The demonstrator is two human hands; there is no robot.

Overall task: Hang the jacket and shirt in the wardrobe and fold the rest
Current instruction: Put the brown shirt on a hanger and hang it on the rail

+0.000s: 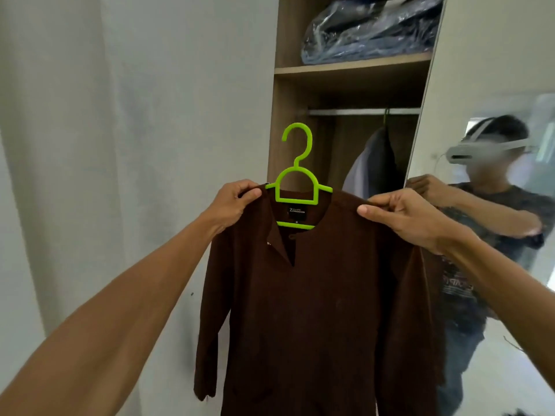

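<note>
This looks like a bedroom in a home. The open wooden wardrobe (pixel 285 94) has a shelf (pixel 351 67) of bagged clothes (pixel 369 31), a hanging rail (pixel 360 112) and a mirrored door (pixel 480 70).

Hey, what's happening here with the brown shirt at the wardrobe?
A person holds up a brown shirt on a green hanger in front of the open wardrobe. The left hand pinches one shoulder of the shirt and the right hand pinches the other. The hanger's hook is free, not yet on the rail, where a dark garment already hangs.
</note>
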